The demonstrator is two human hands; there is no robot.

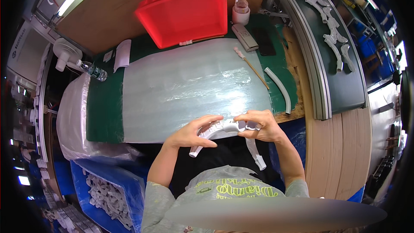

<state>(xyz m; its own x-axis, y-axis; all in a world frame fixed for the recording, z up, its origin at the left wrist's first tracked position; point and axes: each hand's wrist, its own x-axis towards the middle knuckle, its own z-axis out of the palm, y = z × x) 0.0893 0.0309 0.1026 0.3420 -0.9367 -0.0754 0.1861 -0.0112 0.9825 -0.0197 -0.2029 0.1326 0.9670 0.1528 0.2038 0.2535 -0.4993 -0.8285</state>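
Note:
Both my hands hold a white plastic branched tube part (232, 125) just past the near edge of the table. My left hand (189, 133) curls around its left arm, fingers above and thumb below. My right hand (265, 126) pinches the part near its ring-shaped middle. A second white arm (253, 150) hangs down below my right hand; whether it is one piece with the rest I cannot tell. A clear plastic sheet (181, 90) covers the green table mat in front of my hands.
A red bin (189, 17) with a white tube on its rim stands at the back. A thin stick (254, 70) and curved white tube (279, 89) lie right. Several white parts rest on a conveyor (345, 90). A bottle (95, 71) lies left; a blue crate (84, 203) holds parts.

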